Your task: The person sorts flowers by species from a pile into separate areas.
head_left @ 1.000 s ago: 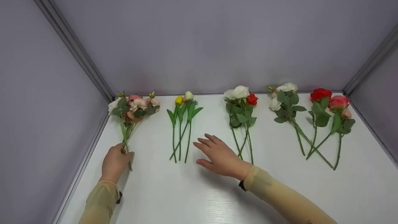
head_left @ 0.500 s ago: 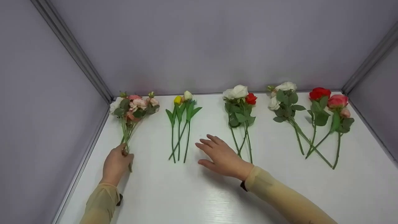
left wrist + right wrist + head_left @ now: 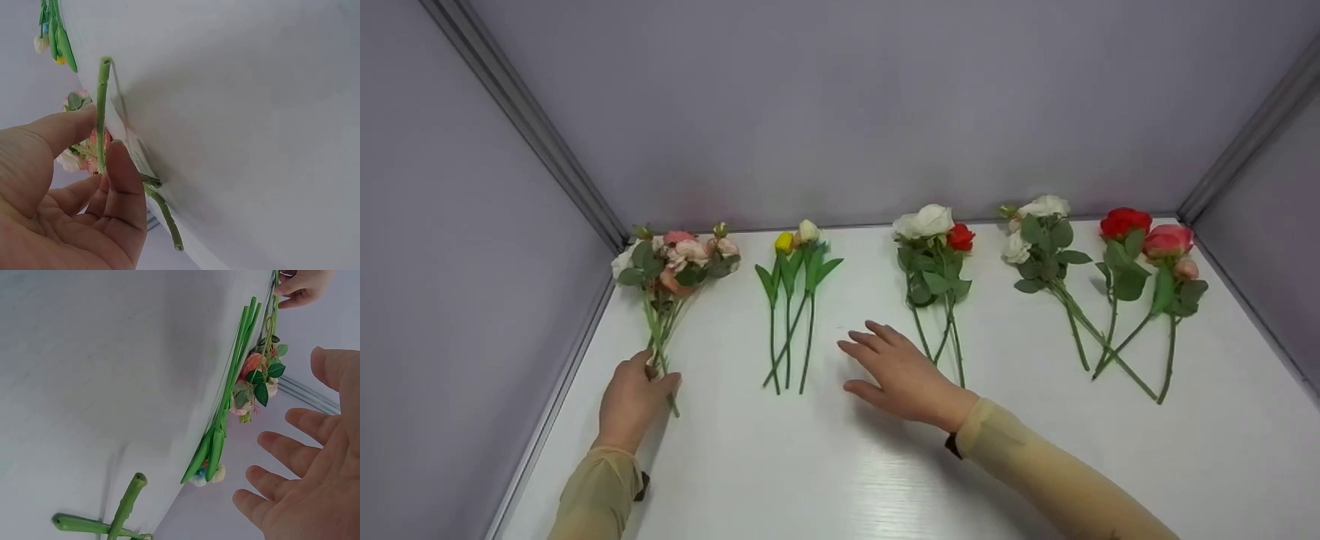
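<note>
Left hand point(image 3: 634, 397) pinched the pink-and-white bouquet point(image 3: 687, 253) by its lower stems point(image 3: 102, 107), table's point(image 3: 750, 472) left end. Right hand point(image 3: 904, 384) hovered near the tulips point(image 3: 814, 271), fingers spread, holding nothing. Bouquet looked light, springy, crushable up top; low was the right grip.

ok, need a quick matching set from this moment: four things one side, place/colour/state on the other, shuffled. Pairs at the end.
Things:
1. left hand
2. tulips
3. right hand
4. table

Descriptions:
A. holds nothing
B. pinches flower stems
C. flat and white
D. second flower group from the left in the head view

Pairs: 1-B, 2-D, 3-A, 4-C
</note>
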`<action>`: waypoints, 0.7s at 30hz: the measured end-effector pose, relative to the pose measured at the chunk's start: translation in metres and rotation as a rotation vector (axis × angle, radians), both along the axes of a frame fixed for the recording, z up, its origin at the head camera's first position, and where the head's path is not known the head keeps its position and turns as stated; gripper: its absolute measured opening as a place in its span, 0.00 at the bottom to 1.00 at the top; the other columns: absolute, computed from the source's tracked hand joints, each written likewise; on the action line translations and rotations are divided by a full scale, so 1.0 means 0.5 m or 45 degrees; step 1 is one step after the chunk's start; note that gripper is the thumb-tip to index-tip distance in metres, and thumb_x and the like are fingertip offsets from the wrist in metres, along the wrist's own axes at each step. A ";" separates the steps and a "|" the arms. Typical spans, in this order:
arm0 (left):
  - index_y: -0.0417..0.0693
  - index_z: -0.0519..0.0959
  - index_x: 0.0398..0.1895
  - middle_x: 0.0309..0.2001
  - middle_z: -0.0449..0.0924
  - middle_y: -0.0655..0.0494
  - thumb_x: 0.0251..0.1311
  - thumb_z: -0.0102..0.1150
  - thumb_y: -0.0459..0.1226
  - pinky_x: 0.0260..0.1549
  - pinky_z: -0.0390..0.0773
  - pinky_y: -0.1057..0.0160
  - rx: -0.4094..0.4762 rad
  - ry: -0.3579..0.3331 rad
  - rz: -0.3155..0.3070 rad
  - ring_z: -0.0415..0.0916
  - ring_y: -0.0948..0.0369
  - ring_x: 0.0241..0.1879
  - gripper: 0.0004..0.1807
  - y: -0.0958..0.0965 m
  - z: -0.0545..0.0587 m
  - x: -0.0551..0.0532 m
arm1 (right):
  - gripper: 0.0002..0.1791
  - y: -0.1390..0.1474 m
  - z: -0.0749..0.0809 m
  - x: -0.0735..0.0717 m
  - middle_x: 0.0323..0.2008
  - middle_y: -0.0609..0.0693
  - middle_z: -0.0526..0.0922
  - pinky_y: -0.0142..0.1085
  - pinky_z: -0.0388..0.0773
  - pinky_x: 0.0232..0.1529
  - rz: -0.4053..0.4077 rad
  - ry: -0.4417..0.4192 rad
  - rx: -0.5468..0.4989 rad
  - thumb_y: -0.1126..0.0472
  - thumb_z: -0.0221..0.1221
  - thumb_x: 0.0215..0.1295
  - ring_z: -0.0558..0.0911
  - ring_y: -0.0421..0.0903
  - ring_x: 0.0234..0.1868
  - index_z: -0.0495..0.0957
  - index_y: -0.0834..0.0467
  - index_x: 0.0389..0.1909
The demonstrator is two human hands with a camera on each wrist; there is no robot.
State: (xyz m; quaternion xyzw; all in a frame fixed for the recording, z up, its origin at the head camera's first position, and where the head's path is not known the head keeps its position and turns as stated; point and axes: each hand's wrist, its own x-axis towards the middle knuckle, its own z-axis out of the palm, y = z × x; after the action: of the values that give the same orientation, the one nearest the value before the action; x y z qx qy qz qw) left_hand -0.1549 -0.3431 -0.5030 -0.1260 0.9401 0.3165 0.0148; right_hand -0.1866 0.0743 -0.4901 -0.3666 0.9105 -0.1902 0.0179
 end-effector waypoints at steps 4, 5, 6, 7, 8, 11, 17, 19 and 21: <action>0.27 0.60 0.74 0.55 0.70 0.30 0.69 0.63 0.43 0.46 0.77 0.42 -0.066 0.039 0.014 0.75 0.39 0.49 0.40 0.006 0.002 0.001 | 0.35 0.010 -0.002 -0.003 0.75 0.53 0.66 0.50 0.51 0.77 -0.013 0.004 0.003 0.40 0.54 0.77 0.57 0.57 0.78 0.64 0.52 0.77; 0.28 0.60 0.75 0.57 0.68 0.28 0.68 0.64 0.43 0.47 0.76 0.39 -0.097 0.071 0.021 0.74 0.37 0.52 0.40 0.010 0.004 0.001 | 0.35 0.013 -0.002 -0.005 0.75 0.54 0.66 0.51 0.51 0.77 -0.013 0.009 0.003 0.40 0.54 0.77 0.57 0.58 0.78 0.64 0.52 0.77; 0.30 0.60 0.75 0.59 0.66 0.27 0.68 0.65 0.43 0.48 0.75 0.37 -0.130 0.110 0.028 0.72 0.35 0.55 0.41 0.016 0.007 0.001 | 0.35 0.018 -0.002 -0.007 0.75 0.54 0.66 0.51 0.52 0.77 -0.013 0.020 0.001 0.40 0.54 0.77 0.57 0.58 0.78 0.64 0.53 0.77; 0.31 0.60 0.76 0.62 0.64 0.26 0.68 0.65 0.43 0.49 0.75 0.36 -0.164 0.154 0.026 0.69 0.33 0.57 0.41 0.023 0.009 0.001 | 0.35 0.022 -0.001 -0.009 0.75 0.55 0.66 0.52 0.52 0.77 -0.016 0.031 0.001 0.41 0.54 0.77 0.57 0.59 0.78 0.64 0.53 0.77; 0.33 0.60 0.76 0.63 0.63 0.26 0.67 0.66 0.43 0.49 0.74 0.35 -0.198 0.212 0.014 0.67 0.31 0.59 0.41 0.032 0.011 0.000 | 0.34 0.028 0.000 -0.011 0.74 0.56 0.66 0.53 0.52 0.76 -0.019 0.050 -0.004 0.41 0.55 0.77 0.57 0.60 0.77 0.65 0.54 0.77; 0.36 0.60 0.77 0.68 0.60 0.28 0.66 0.68 0.43 0.56 0.70 0.33 -0.299 0.393 -0.101 0.61 0.31 0.65 0.42 0.077 0.018 -0.006 | 0.33 0.052 0.006 -0.023 0.74 0.58 0.66 0.55 0.55 0.75 -0.058 0.091 -0.022 0.43 0.56 0.77 0.58 0.61 0.77 0.67 0.56 0.75; 0.45 0.58 0.80 0.79 0.53 0.38 0.68 0.65 0.51 0.74 0.48 0.39 -0.486 0.532 -0.545 0.50 0.39 0.76 0.44 0.237 0.029 -0.012 | 0.28 0.144 0.012 -0.063 0.67 0.56 0.75 0.58 0.65 0.68 -0.301 0.088 -0.136 0.48 0.60 0.75 0.68 0.59 0.70 0.75 0.57 0.69; 0.48 0.57 0.81 0.80 0.50 0.42 0.69 0.63 0.54 0.75 0.44 0.40 -0.511 0.506 -0.680 0.47 0.42 0.78 0.44 0.295 0.029 -0.008 | 0.24 0.186 0.008 -0.077 0.63 0.57 0.78 0.58 0.68 0.65 -0.412 0.080 -0.183 0.50 0.60 0.75 0.71 0.59 0.66 0.77 0.58 0.65; 0.52 0.57 0.82 0.81 0.49 0.45 0.70 0.60 0.56 0.76 0.43 0.41 -0.535 0.486 -0.796 0.46 0.44 0.79 0.43 0.345 0.026 -0.003 | 0.22 0.232 0.001 -0.090 0.59 0.58 0.79 0.58 0.69 0.63 -0.521 0.081 -0.220 0.52 0.61 0.75 0.73 0.61 0.62 0.80 0.60 0.62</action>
State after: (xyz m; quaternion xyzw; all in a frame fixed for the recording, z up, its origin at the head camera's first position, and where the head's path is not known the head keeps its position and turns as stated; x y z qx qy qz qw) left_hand -0.1565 -0.1705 -0.4898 0.2258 0.9630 0.1157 -0.0903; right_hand -0.2314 0.1901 -0.4893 -0.1803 0.9464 -0.2555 -0.0814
